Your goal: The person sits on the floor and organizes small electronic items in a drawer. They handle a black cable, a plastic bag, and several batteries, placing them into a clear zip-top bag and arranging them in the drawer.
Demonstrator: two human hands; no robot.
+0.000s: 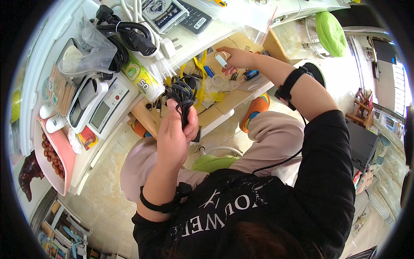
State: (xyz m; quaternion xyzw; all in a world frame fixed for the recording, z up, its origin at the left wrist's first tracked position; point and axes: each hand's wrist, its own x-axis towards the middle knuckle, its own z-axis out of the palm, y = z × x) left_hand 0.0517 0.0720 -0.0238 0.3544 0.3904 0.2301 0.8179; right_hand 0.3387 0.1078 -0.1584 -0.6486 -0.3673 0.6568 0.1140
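A bundle of coiled black cable (182,94) is gripped in my left hand (174,136), above the near left part of an open wooden drawer (223,111). Over the drawer's far side, my right hand (237,58) holds a small pale-blue and white block (221,61) between thumb and fingers; what it is cannot be told. Beneath my hands the drawer holds yellow strapping (201,64), a blue battery-like cylinder (251,74), a smaller blue piece (209,71) and a clear plastic ring (219,80). My left hand and the cables hide part of the drawer.
On the white desktop are black power cords (126,30), a yellow-green packet (140,76), a digital scale (106,106) and a pink-rimmed tray (69,162) of brown round items. A clear zip bag (258,19) overhangs the desk edge. A green stool (330,34) stands beyond.
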